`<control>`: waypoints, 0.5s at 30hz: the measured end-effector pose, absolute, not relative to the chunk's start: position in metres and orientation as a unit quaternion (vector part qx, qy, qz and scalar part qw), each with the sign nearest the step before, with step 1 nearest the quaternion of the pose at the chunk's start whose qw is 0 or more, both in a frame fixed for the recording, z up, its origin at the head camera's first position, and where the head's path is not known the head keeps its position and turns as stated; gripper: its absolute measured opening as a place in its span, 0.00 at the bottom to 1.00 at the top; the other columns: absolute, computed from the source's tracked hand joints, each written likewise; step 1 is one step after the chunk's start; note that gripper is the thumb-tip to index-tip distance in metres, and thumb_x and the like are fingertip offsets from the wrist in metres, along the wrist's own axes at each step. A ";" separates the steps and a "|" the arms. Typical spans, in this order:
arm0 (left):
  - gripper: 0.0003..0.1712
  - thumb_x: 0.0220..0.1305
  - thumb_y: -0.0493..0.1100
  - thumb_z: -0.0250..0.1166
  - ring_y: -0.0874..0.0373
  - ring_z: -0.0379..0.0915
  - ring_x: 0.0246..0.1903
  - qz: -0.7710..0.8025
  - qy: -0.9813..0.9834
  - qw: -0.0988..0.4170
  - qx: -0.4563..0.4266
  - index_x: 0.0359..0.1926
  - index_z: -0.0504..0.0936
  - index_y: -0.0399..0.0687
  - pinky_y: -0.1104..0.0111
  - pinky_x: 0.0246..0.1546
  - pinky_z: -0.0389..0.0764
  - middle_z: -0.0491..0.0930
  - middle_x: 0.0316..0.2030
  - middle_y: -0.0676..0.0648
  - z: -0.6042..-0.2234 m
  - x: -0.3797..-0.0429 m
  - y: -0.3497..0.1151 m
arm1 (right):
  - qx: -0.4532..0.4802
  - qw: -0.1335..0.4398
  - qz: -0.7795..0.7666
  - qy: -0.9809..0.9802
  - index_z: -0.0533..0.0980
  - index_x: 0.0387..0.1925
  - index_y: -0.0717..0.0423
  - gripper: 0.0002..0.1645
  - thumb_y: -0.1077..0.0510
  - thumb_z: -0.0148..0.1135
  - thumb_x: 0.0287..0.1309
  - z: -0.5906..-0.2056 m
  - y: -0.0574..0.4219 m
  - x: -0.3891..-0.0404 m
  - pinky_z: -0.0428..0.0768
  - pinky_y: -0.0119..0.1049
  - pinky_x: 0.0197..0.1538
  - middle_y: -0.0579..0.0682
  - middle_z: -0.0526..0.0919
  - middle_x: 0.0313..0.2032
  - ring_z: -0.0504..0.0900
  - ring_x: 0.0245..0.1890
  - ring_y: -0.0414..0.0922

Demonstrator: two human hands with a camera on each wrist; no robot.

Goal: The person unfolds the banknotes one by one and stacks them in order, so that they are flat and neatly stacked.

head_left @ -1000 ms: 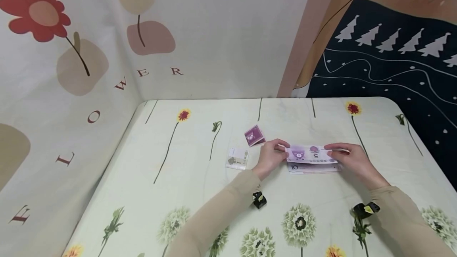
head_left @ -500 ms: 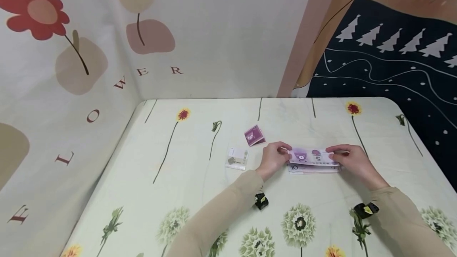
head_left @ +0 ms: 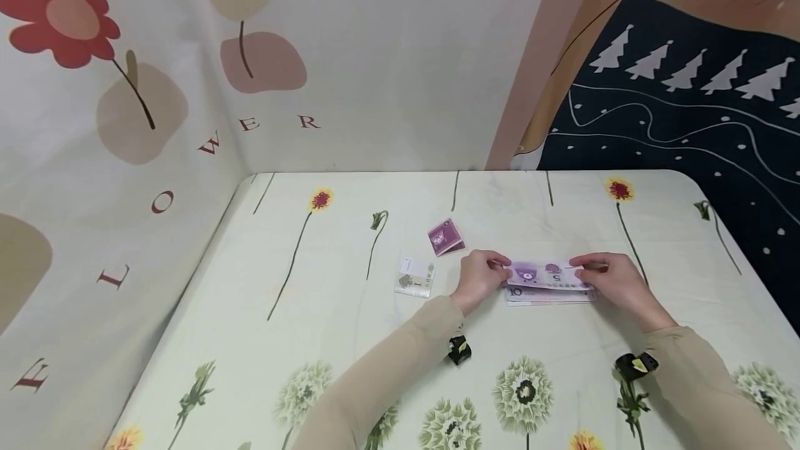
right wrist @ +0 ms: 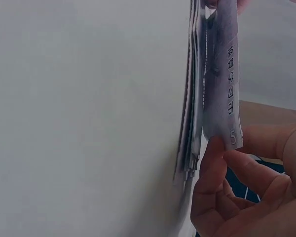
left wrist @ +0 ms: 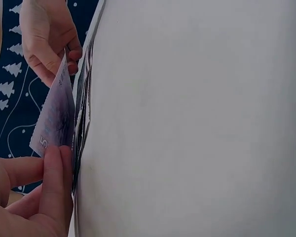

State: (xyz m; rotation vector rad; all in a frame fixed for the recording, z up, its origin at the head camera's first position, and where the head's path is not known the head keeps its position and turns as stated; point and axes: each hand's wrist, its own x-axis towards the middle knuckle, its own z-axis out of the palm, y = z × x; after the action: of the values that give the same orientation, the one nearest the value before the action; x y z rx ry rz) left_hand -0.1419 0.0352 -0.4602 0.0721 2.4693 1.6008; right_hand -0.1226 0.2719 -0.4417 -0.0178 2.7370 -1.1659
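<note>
A purple play banknote (head_left: 542, 276) marked 5 is held stretched between both hands. My left hand (head_left: 480, 278) pinches its left end and my right hand (head_left: 614, 281) pinches its right end. Just under it lies a stack of banknotes (head_left: 550, 296), with a 10 showing on the top one. The right wrist view shows the stack's layered edges (right wrist: 190, 98) beside the lifted banknote (right wrist: 222, 84). From the left wrist, the banknote (left wrist: 58, 111) stands tilted above the stack (left wrist: 84, 98), thumb and fingers gripping its near corner.
Left of the hands lie a folded purple banknote (head_left: 446, 237) and a pale folded banknote (head_left: 415, 277) marked 1. A flower-print cloth (head_left: 350, 339) covers the table. Printed curtains (head_left: 387, 61) rise behind the table's back edge.
Both hands and the 5 banknote have shifted slightly to the right and lower, closer over the stack. The folded banknotes on the left have stayed put.
</note>
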 end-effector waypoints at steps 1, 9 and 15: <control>0.07 0.53 0.30 0.71 0.67 0.71 0.16 0.541 0.835 0.100 0.024 0.35 0.87 0.38 0.78 0.21 0.71 0.77 0.18 0.53 -0.460 -0.142 0.035 | -0.008 0.082 -0.389 0.918 0.79 0.48 0.70 0.15 0.64 0.59 0.61 -0.442 0.272 -0.123 0.70 0.31 0.30 0.67 0.81 0.43 0.76 0.36 0.47; 0.09 0.52 0.29 0.71 0.64 0.76 0.15 0.528 0.841 0.117 0.031 0.37 0.86 0.36 0.78 0.25 0.75 0.81 0.18 0.51 -0.456 -0.145 0.035 | -0.015 0.087 -0.387 0.918 0.78 0.48 0.71 0.16 0.66 0.60 0.60 -0.446 0.272 -0.123 0.68 0.33 0.27 0.63 0.79 0.40 0.71 0.33 0.48; 0.09 0.52 0.33 0.72 0.65 0.74 0.13 0.505 0.853 0.133 0.030 0.37 0.87 0.39 0.77 0.27 0.74 0.79 0.15 0.53 -0.452 -0.146 0.035 | -0.022 0.103 -0.383 0.918 0.78 0.49 0.71 0.18 0.64 0.63 0.58 -0.442 0.273 -0.125 0.69 0.34 0.31 0.63 0.80 0.41 0.73 0.35 0.49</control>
State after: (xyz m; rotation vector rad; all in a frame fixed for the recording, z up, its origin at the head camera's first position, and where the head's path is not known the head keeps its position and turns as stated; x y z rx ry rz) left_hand -0.1464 0.0350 -0.4520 0.0867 2.4729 1.4637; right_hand -0.1246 0.2726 -0.4425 -0.0642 2.7077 -1.1297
